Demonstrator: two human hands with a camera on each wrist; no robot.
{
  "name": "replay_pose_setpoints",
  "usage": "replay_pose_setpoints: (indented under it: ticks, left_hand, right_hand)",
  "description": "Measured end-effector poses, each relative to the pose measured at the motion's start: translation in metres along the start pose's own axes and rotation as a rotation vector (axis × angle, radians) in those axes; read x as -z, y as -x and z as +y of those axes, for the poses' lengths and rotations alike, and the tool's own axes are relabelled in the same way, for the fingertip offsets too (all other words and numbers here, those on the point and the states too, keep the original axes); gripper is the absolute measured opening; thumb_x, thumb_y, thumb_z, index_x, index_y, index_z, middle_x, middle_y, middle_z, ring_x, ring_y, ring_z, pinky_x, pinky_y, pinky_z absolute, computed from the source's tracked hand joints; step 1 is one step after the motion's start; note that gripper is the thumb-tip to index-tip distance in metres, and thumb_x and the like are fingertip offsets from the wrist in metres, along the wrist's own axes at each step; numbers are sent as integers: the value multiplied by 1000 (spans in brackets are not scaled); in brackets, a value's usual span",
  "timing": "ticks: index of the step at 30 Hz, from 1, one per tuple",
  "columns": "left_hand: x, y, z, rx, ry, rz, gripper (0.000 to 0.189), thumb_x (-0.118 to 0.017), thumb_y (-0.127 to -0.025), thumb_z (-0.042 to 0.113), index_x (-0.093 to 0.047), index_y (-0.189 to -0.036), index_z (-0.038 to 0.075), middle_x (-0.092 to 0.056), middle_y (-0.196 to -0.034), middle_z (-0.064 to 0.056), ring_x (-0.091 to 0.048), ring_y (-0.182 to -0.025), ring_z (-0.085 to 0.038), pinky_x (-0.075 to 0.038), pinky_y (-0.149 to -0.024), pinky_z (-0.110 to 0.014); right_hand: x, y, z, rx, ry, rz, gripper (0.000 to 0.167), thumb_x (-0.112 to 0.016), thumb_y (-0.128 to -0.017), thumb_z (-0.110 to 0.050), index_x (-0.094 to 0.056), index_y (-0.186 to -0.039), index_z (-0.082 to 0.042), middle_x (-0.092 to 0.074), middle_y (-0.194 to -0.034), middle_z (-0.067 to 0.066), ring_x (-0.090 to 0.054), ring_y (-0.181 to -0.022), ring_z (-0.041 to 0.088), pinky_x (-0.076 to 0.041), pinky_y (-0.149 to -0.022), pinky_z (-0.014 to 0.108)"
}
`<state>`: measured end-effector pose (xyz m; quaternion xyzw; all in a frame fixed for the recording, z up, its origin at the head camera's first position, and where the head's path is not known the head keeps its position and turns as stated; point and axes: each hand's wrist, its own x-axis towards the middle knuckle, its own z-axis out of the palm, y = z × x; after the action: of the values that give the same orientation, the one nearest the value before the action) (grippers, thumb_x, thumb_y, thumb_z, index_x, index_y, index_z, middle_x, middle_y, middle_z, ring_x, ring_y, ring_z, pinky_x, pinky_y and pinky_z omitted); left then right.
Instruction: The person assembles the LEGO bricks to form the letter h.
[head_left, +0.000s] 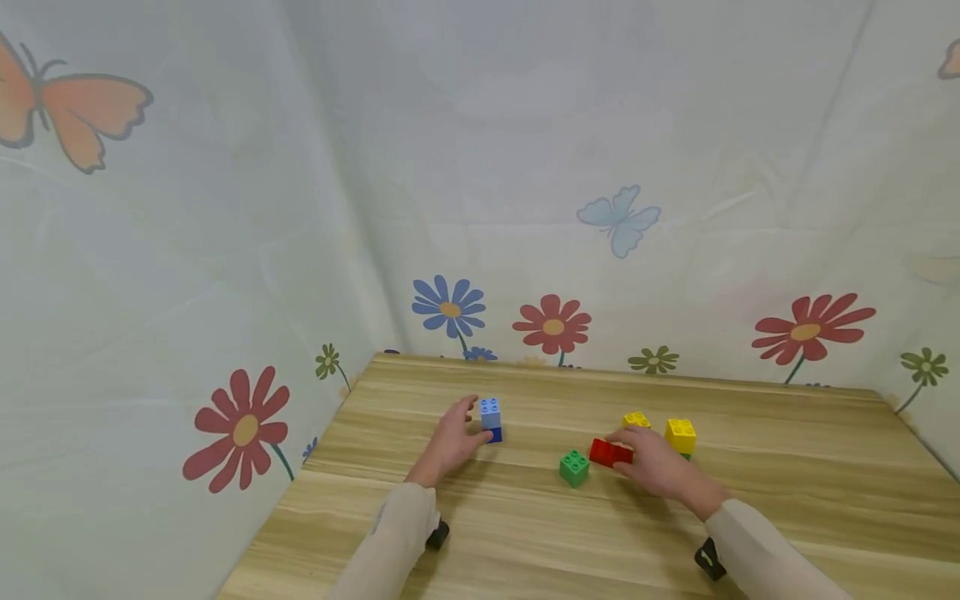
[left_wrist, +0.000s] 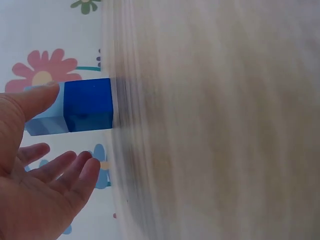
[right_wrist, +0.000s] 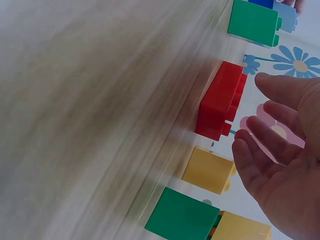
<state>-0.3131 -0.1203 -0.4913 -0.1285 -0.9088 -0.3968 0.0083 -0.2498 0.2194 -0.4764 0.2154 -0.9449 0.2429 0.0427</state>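
Observation:
A light blue brick (head_left: 490, 412) stands stacked on a dark blue brick (head_left: 493, 435) toward the table's left. Beside this stack is my left hand (head_left: 452, 442), its fingers spread apart. In the left wrist view the thumb (left_wrist: 42, 100) overlaps the light blue brick; whether it touches is unclear. My right hand (head_left: 654, 460) hovers at a red brick (right_wrist: 220, 102) lying on the table. Its loosely bent fingers (right_wrist: 272, 140) stand off the studs in the right wrist view, holding nothing. A green brick (head_left: 574, 468) sits left of the red one.
Behind the right hand is a yellow brick (head_left: 636, 420), partly hidden. Farther right, another yellow brick (head_left: 681, 435) is stacked on a green brick (right_wrist: 182, 214). A wood-grain table (head_left: 540, 550) carries everything, with a flower-printed curtain (head_left: 480, 167) behind and at the left.

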Motion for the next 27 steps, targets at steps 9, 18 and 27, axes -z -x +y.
replay_pose_setpoints:
  ticks: [9,18,27]
  left_hand:
    - [-3,-7,2,57,49,-38,69,-70,-87,18,-33,-143,1,-43,-138,-20,-47,-121,-35,-42,-94,-47]
    - [-5,-12,3,96,85,-43,61,-68,-88,17,-38,-140,4,-45,-136,-17,-47,-121,-33,-43,-93,-46]
    - [-4,-11,1,66,100,-60,43,-66,-89,15,-48,-128,6,-52,-126,-15,-51,-115,-32,-45,-91,-45]
  right_hand:
    - [-6,-6,4,-65,-9,-46,38,-72,-83,-10,-61,-119,-4,-59,-118,12,-53,-110,33,-43,-93,50]
    - [-9,-10,3,-111,-27,-71,38,-71,-83,-7,-61,-120,-6,-59,-118,9,-55,-105,27,-45,-91,47]
    - [-10,-13,1,-116,-38,-97,39,-70,-82,-1,-61,-120,-4,-60,-117,10,-56,-103,27,-45,-90,48]
